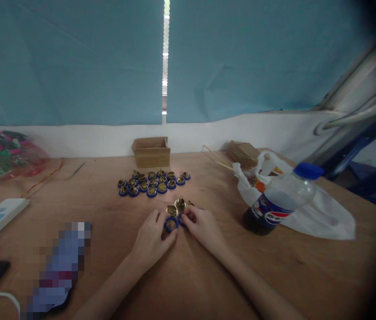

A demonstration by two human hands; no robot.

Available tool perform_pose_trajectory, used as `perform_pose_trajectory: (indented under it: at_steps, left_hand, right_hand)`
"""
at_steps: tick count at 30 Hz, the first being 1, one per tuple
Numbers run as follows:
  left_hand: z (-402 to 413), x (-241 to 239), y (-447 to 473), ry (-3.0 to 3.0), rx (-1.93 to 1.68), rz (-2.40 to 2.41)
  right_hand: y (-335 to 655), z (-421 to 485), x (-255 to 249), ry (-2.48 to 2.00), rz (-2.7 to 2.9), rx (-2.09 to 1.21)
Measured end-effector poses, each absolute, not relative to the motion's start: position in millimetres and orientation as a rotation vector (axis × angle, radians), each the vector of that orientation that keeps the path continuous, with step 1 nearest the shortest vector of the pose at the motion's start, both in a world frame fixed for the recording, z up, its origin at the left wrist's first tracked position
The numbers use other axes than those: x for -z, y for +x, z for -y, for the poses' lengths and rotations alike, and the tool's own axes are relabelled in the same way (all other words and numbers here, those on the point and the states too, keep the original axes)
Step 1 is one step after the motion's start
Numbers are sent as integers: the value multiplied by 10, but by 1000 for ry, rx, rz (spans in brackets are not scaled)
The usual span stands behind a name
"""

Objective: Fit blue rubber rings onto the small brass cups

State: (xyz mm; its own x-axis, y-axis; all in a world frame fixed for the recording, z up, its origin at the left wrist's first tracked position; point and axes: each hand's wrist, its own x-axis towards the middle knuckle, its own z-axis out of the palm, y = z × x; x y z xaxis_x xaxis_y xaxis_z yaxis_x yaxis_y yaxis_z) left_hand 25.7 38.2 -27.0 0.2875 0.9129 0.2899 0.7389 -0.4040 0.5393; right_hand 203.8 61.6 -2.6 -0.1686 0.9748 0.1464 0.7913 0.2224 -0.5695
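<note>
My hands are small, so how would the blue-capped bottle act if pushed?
The bottle may feel bottom-heavy, since dark liquid sits low. Being round, it could roll if tipped. Its clear plastic-looking sides might squash.

deep blue ring (pixel 171 230) at my left hand (pixel 151 238), matching blue ring (pixel 180 220) at my right hand (pixel 206 226), brassy gold pieces (pixel 171 210) before me, tan cardboard box (pixel 152 160), brown wood-grained table (pixel 107 275), teal sheet (pixel 74 62), blue bottle cap (pixel 309 170), red-white-and-blue bottle label (pixel 271 212), white bag (pixel 328 222)

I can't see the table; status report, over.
Left hand at blue ring; right hand at second ring. Gold parts just beyond. Bottle off right, untouched.
</note>
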Motion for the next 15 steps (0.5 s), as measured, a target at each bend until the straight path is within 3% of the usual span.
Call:
perform_pose_trajectory:
  at_steps: [15]
  left_hand:
    - [-356,192,292,2205,-913,-1293]
  right_hand:
    - [2023,-582,90,-1631,2073,-482]
